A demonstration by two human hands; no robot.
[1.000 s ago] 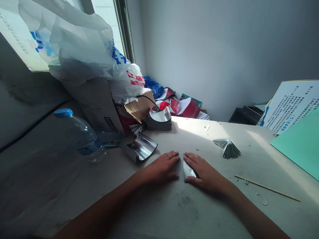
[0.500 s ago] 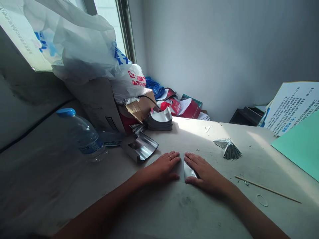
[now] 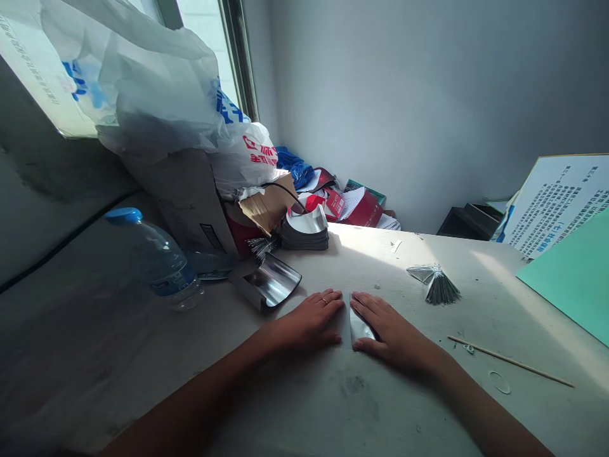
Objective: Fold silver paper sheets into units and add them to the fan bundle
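Observation:
My right hand (image 3: 390, 329) lies flat on a folded silver foil sheet (image 3: 360, 325), fingers stretched out and thumb apart. A straight upright edge of the foil shows beside its fingertips. Opposite it, my left hand (image 3: 314, 322) rests palm down with fingers extended and a ring on one finger. What lies under the left palm is mostly hidden. Left of that hand stands a curled silver sheet (image 3: 278, 282) with a dark outer side. Behind it is a stack of curved silver sheets (image 3: 305, 230), next to a bundle of thin folded silver pieces (image 3: 261, 246).
A fanned bundle of folded silver strips (image 3: 441, 287) is at right, above a thin wooden stick (image 3: 511, 362) and a rubber band (image 3: 499, 382). At left stand a water bottle (image 3: 171, 266) and a box (image 3: 185, 203) under plastic bags (image 3: 162, 89). A green sheet (image 3: 571, 279) borders the right.
Both hands keep their places on the table. The whole view has shifted very slightly; nothing else has visibly moved.

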